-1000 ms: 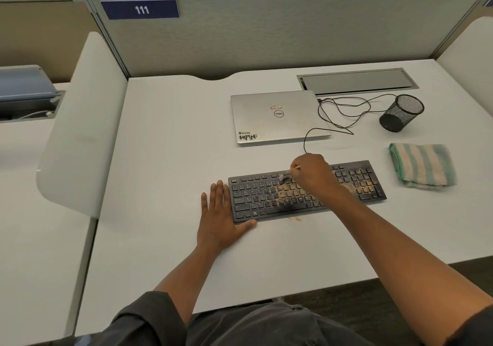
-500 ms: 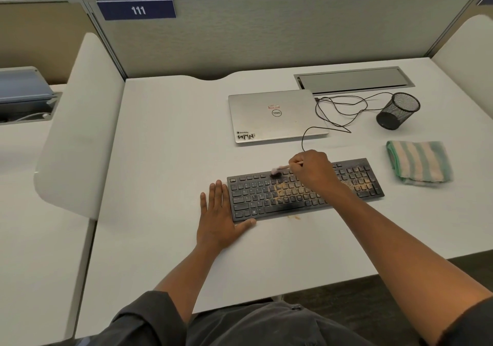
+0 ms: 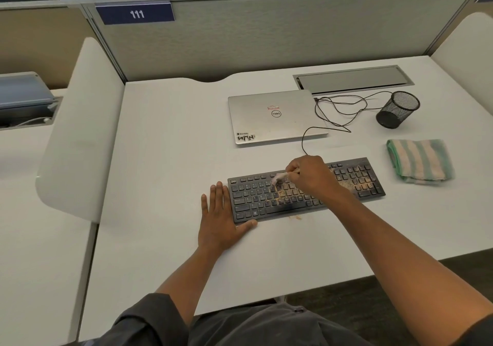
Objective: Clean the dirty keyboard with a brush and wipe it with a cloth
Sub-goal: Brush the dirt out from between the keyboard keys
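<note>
A black keyboard (image 3: 256,199) lies on the white desk, with tan dust across its middle and right keys. My right hand (image 3: 310,175) is over the keyboard's middle, closed on a small brush (image 3: 278,177) whose pale bristles touch the upper key rows. My left hand (image 3: 220,216) lies flat on the desk against the keyboard's left end, fingers spread, thumb at its front corner. A folded green-and-white striped cloth (image 3: 420,161) rests to the right of the keyboard.
A closed silver laptop (image 3: 274,116) sits behind the keyboard, with a black cable (image 3: 338,110) looping beside it. A black mesh cup (image 3: 397,109) lies tipped at the back right. Some tan crumbs (image 3: 296,217) lie on the desk (image 3: 165,159) before the keyboard. Partition panels surround the desk.
My right hand has flicked the brush over the upper key rows, bristles going left and back down onto the keys. My left hand has stayed in place.
</note>
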Demonstrator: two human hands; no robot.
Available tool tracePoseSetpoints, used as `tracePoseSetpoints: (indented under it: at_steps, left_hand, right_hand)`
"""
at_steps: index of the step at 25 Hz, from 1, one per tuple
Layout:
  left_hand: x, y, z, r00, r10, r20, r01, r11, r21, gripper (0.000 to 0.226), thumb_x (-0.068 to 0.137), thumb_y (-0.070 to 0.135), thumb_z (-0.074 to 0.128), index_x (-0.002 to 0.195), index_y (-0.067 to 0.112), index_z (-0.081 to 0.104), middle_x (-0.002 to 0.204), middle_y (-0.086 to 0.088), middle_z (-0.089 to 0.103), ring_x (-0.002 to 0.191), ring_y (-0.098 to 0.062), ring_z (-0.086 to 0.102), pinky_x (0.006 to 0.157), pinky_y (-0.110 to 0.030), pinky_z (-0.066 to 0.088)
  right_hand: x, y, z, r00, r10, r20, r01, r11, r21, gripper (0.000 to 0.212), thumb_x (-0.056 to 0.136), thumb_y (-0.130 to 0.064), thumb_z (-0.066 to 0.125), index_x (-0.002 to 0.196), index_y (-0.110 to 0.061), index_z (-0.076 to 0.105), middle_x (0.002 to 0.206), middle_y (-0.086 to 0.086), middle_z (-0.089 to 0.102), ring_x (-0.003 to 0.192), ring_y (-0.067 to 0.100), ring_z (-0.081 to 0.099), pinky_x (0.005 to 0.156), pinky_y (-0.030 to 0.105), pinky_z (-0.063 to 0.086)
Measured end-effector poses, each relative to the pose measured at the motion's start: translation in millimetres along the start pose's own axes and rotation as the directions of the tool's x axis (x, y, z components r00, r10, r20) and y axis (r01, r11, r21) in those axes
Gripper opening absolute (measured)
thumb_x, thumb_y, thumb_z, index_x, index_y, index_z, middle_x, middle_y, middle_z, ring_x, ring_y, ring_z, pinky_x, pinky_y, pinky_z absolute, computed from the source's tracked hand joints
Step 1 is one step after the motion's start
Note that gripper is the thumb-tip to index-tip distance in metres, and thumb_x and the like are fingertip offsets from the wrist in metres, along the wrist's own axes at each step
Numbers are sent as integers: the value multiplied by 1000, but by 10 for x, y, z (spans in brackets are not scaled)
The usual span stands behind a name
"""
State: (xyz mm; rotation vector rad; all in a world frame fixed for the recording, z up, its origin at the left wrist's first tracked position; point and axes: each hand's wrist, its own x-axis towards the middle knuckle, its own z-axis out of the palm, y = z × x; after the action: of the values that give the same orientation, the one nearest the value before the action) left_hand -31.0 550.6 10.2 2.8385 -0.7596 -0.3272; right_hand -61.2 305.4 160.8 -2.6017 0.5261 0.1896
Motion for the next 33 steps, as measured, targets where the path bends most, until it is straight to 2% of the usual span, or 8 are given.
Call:
tracePoseSetpoints:
  at_steps: [3, 8, 15, 18, 20, 23, 28, 33]
  left_hand:
    - [4, 2, 1, 1000, -4, 5, 4, 1000, -1, 128, 77, 97, 21, 158, 5, -14, 167, -14, -20, 152, -24, -27, 123, -49, -15]
    - [3, 5, 0, 1000, -1, 4, 1, 1000, 1, 127, 77, 96, 23, 158, 5, -16, 167, -13, -20, 152, -24, -27, 123, -49, -15]
    - [0, -4, 23, 1000, 9, -23, -10, 1000, -17, 128, 76, 98, 18, 159, 6, -13, 167, -13, -17, 153, -23, -25, 124, -50, -13]
    - [6, -6, 24, 1000, 4, -17, -5, 1000, -17, 128, 75, 98, 17, 159, 5, -12, 167, -13, -17, 153, -23, -24, 123, -49, -14]
    - [5, -4, 22, 1000, 4, -12, -5, 1000, -11, 128, 76, 97, 20, 158, 5, -14, 167, -13, -18, 153, -23, -25, 123, -49, -15]
    - [0, -10, 22, 1000, 6, -13, -6, 1000, -17, 127, 77, 97, 21, 157, 6, -17, 167, -13, -19, 152, -23, -25, 124, -50, -14]
    - [4, -9, 22, 1000, 3, -11, -4, 1000, -12, 127, 76, 97, 20, 157, 6, -17, 167, -12, -20, 152, -23, -26, 124, -50, -14]
    - [-6, -1, 8, 1000, 1, -4, -1, 1000, -9, 127, 77, 96, 23, 158, 6, -16, 167, -12, -20, 152, -22, -27, 123, -49, -15]
  right_hand:
    - [-7, -20, 82, 999, 11, -36, -11, 1000, 26, 20, 88, -13, 64, 104, -14, 76, 101, 3, 72, 79, 12, 57, 63, 22, 44]
    - [38, -35, 151, 996, 79, -44, -72, 986, 148, 16, 88, -15, 64, 99, -16, 75, 97, 4, 71, 60, 6, 56, 49, 18, 36]
    - [26, 42, 93, 969, 247, -15, -210, 855, 473, 16, 81, -6, 69, 95, -14, 68, 79, 7, 71, 49, 8, 62, 46, 22, 50]
    - [1, 102, 148, 971, 236, 24, -225, 882, 414, 14, 79, -7, 71, 93, -12, 70, 79, 4, 71, 56, 9, 62, 49, 22, 49]
    - [-19, 160, 176, 975, 220, -14, -208, 939, 275, 12, 77, -12, 72, 88, -16, 71, 83, -1, 69, 67, 9, 61, 52, 21, 45]
    - [-30, 241, 144, 969, 227, -94, -208, 962, 174, 11, 76, -14, 70, 85, -20, 68, 85, -3, 67, 78, 15, 63, 61, 27, 51]
    - [-21, 227, 131, 973, 215, -83, -180, 935, 307, 11, 77, -16, 74, 87, -20, 71, 86, -3, 67, 79, 14, 63, 58, 24, 47]
    - [-52, 175, 267, 977, 208, -52, -167, 891, 421, 8, 86, -19, 67, 83, -14, 71, 74, 5, 71, 61, 16, 61, 52, 25, 47]
